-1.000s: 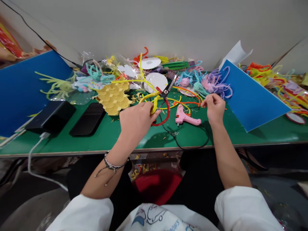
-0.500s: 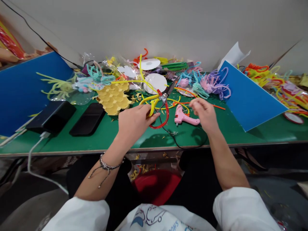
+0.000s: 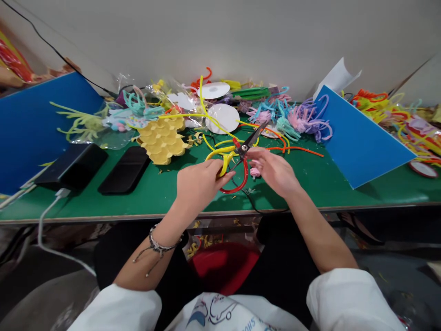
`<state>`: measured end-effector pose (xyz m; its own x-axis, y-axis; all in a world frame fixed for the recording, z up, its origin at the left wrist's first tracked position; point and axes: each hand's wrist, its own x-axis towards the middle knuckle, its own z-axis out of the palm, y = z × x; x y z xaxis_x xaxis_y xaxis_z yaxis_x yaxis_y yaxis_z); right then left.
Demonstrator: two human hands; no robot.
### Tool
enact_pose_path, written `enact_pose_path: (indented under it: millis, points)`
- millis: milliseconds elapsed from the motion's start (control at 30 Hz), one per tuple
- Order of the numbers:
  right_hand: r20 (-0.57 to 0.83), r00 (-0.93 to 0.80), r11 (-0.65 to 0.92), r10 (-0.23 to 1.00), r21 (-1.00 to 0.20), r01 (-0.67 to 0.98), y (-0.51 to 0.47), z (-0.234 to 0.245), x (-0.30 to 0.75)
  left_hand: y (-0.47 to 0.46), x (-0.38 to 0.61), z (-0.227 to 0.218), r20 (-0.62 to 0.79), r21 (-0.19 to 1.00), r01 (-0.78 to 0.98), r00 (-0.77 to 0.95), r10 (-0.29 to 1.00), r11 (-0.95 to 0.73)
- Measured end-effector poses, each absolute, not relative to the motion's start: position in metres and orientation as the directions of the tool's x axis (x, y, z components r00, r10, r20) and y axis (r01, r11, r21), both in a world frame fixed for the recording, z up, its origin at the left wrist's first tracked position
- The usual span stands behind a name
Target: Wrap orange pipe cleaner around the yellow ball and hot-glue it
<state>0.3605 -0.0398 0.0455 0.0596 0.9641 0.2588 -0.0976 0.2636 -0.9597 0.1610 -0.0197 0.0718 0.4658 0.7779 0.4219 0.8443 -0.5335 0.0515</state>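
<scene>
My left hand (image 3: 200, 184) is closed around a bent yellow pipe cleaner (image 3: 223, 158), just above the green table (image 3: 155, 193). Red-handled scissors (image 3: 243, 154) sit between my hands, blades slightly apart and pointing up to the right. My right hand (image 3: 274, 171) has its thumb and fingers pinched on the scissors near the pivot and upper handle. A pink glue gun (image 3: 255, 173) lies under my right hand, mostly hidden. Orange pipe cleaners (image 3: 296, 149) lie on the table behind my right hand.
A yellow honeycomb piece (image 3: 161, 140), a black phone (image 3: 124, 170) and a black power bank (image 3: 74, 166) with a white cable lie at left. Blue boards (image 3: 358, 145) stand at both sides. Heaps of coloured pipe cleaners (image 3: 303, 119) and white discs (image 3: 223, 117) fill the back.
My right hand left the orange pipe cleaner at the right and moved left onto the scissors. My left hand and the scissors shifted slightly right and toward me.
</scene>
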Motion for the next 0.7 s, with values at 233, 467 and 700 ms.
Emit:
enact_pose_path:
  millis: [233,467,700]
  points:
    - [0.289,0.124,0.268,0.949,-0.95,0.16,-0.044,0.043,0.347,-0.03,0.17,0.069,0.475,-0.102,0.839,0.514,0.714,-0.535]
    - [0.607,-0.012,0.434,0.794,-0.554,0.711,-0.05,0.049,0.354,-0.034,0.175,0.065,0.469,-0.141,0.817,0.552,0.689,-0.559]
    - [0.69,-0.169,0.449,0.703,-0.247,0.858,-0.051,0.049,0.365,-0.038,0.175,0.065,0.421,-0.138,0.824,0.551,0.721,-0.55]
